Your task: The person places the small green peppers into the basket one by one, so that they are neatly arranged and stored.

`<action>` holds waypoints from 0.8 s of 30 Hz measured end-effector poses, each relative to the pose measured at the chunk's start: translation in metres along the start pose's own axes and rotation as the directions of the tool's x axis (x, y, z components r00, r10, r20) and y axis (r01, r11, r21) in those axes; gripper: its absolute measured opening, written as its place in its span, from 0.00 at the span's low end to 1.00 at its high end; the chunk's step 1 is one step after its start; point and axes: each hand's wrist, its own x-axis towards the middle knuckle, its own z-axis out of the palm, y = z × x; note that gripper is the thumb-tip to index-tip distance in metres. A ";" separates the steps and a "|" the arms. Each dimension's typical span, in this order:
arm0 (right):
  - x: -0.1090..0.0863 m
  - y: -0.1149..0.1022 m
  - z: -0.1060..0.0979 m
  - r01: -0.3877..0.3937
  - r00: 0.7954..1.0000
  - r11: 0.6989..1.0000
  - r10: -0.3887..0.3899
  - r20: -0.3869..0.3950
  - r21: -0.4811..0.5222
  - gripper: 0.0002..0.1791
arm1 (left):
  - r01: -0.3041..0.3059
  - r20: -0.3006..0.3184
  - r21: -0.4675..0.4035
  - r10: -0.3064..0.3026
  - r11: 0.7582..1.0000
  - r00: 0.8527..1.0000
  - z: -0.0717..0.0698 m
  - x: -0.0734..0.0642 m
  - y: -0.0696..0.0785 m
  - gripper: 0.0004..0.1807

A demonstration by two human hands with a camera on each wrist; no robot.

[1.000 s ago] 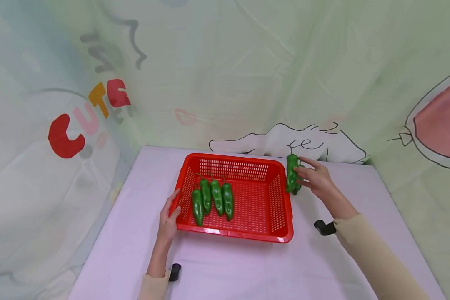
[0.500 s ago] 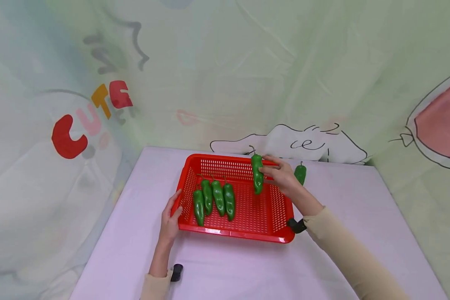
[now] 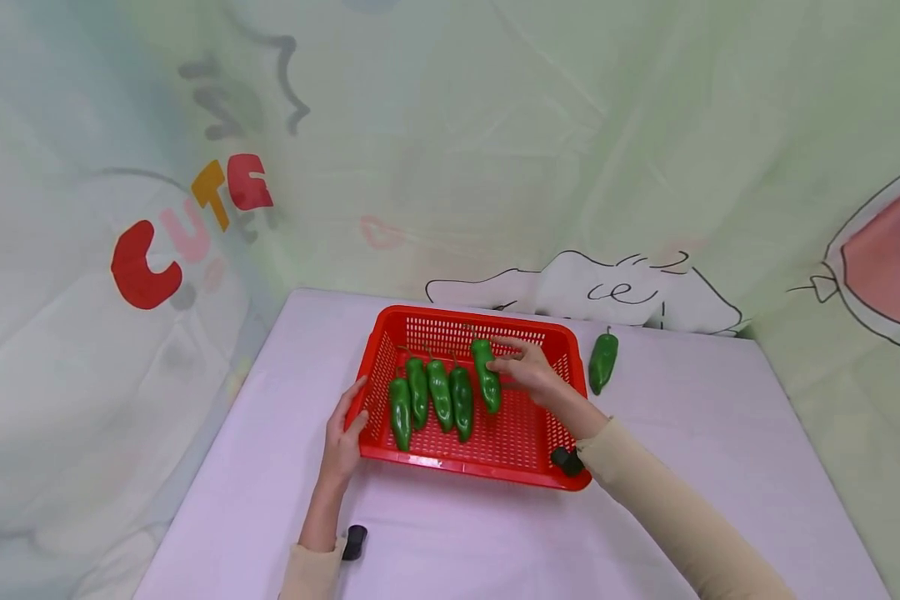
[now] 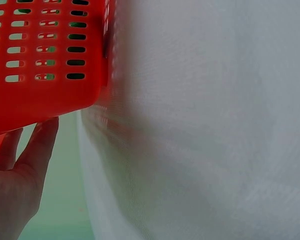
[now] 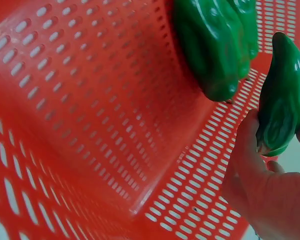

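A red plastic basket [image 3: 480, 475] with slotted walls stands on the table. My left hand [image 3: 341, 442] holds its left rim; in the left wrist view the fingers [image 4: 42, 142] meet the rim's edge. My right hand [image 3: 528, 371] is over the basket's inside, pinching a green pepper [image 3: 486, 379] between thumb and fingers. That pepper [image 5: 285, 92] points away from the palm in the right wrist view. To its left several green peppers [image 3: 439, 396] lie side by side on the basket floor. Another green pepper [image 3: 603, 362] lies on the table, right of the basket.
A pale cloth covers the table [image 3: 450, 550]. Behind it hangs a printed fabric backdrop [image 3: 450, 167] with letters and drawings, meeting the table's back edge. Black wrist devices sit at both sleeves, the right one [image 3: 567, 461] over the basket's front right corner.
My right hand has carried a green pepper from the table at the right, over the rim and leftward into the basket, lowering it beside the others. My left hand has stayed on the rim.
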 end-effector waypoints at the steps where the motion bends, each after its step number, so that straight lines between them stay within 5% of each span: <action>1: 0.002 0.002 0.001 -0.008 1.000 1.000 0.008 0.006 0.002 0.30 | 0.000 0.001 0.004 0.000 1.000 1.000 0.000 -0.001 0.004 0.28; 24: 0.025 0.036 0.013 -0.124 0.992 0.986 0.120 -0.049 -0.111 0.30 | 0.018 -0.008 0.002 -0.018 1.000 1.000 0.001 -0.002 0.006 0.28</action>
